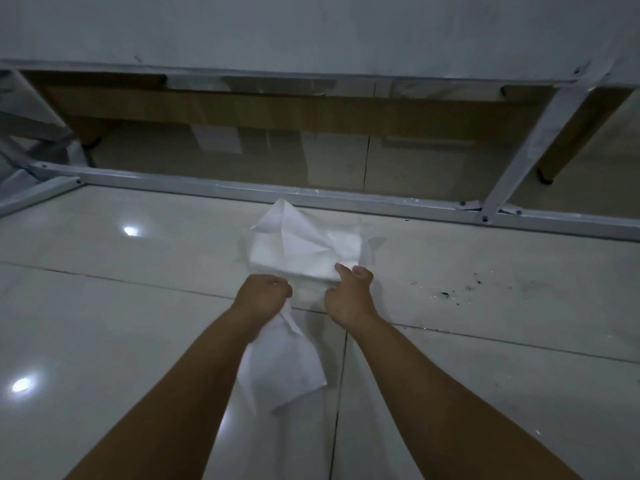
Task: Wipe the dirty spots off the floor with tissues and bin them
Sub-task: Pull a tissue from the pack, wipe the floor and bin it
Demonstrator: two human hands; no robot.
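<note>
A pile of white tissues [301, 245] lies on the glossy tiled floor [104, 306] in front of a metal frame bar. My right hand [349, 296] pinches the near edge of the pile with thumb and fingers. My left hand [265, 294] grips a separate white tissue [284, 368] that hangs down below the fist. Dark dirty spots [460, 292] speckle the tile to the right of my right hand.
A white metal frame bar [207, 185] runs across the floor behind the tissues, with an upright leg [526, 147] at the right. Behind it stand brown cardboard panels [311, 133]. A white table top [311, 32] spans the top of the view. No bin is in view.
</note>
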